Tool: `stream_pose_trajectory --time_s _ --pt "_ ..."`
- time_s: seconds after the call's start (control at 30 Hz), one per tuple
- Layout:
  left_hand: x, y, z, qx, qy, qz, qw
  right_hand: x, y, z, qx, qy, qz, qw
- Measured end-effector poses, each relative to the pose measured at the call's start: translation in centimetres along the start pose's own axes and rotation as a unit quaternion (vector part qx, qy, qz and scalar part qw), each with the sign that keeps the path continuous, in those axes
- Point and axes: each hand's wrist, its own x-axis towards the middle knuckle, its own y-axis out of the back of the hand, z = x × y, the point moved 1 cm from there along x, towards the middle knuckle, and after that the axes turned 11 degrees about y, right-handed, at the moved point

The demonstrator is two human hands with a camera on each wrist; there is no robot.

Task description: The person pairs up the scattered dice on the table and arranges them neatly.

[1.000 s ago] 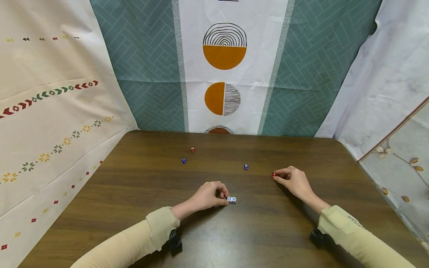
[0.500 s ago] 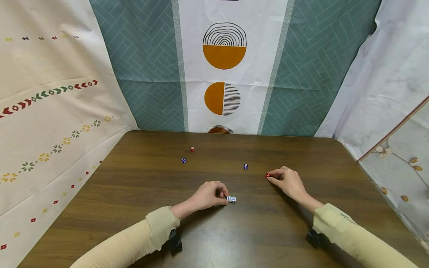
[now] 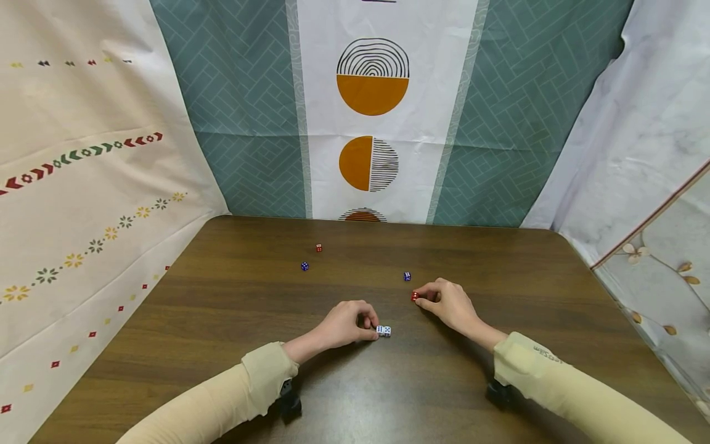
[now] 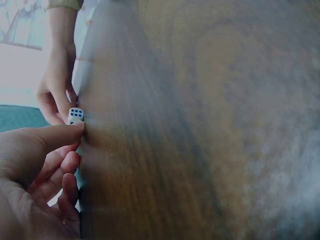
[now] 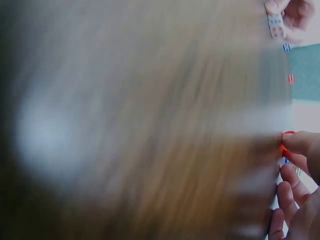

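Two white dice with blue pips sit side by side on the wooden table (image 3: 355, 394). My left hand (image 3: 345, 324) pinches the left white die (image 3: 379, 330) between thumb and fingers, and the right white die (image 3: 387, 331) touches it. In the left wrist view, the thumb covers part of a white die (image 4: 76, 113). My right hand (image 3: 453, 306) pinches a red die (image 3: 414, 296) at the tabletop, a little beyond and to the right of the white pair. From the right wrist view, thumb and finger hide much of this red die (image 5: 287, 135).
A blue die (image 3: 407, 276) lies just beyond the held red one. Farther left are another blue die (image 3: 305, 266) and a second red die (image 3: 318, 248). Patterned curtains (image 3: 238, 123) hang behind the table's far edge, and cloths hang at both sides.
My right hand has slid left and slightly nearer with the red die, toward the white pair. The left hand and the other dice have stayed put.
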Motion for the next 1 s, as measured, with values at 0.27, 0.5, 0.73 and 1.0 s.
stream_pose_trajectory --time_s 0.27,0.5,0.73,1.0 --pt "0.2 0.0 0.0 0.002 -0.003 0.002 1.0000 0.6 -1.2 -2.2 0.018 0.011 -0.022 0.9996" --pt "0.2 0.0 -0.1 0.004 -0.007 0.004 1.0000 0.8 -2.0 -3.4 0.022 0.025 -0.031 0.9990" --pt "0.2 0.0 -0.1 -0.003 -0.002 -0.001 1.0000 0.8 -2.5 -4.0 0.024 0.036 -0.037 0.9984" --pt "0.1 -0.1 -0.2 -0.007 -0.002 -0.003 1.0000 0.3 -2.8 -4.3 0.015 0.054 -0.032 0.9979"
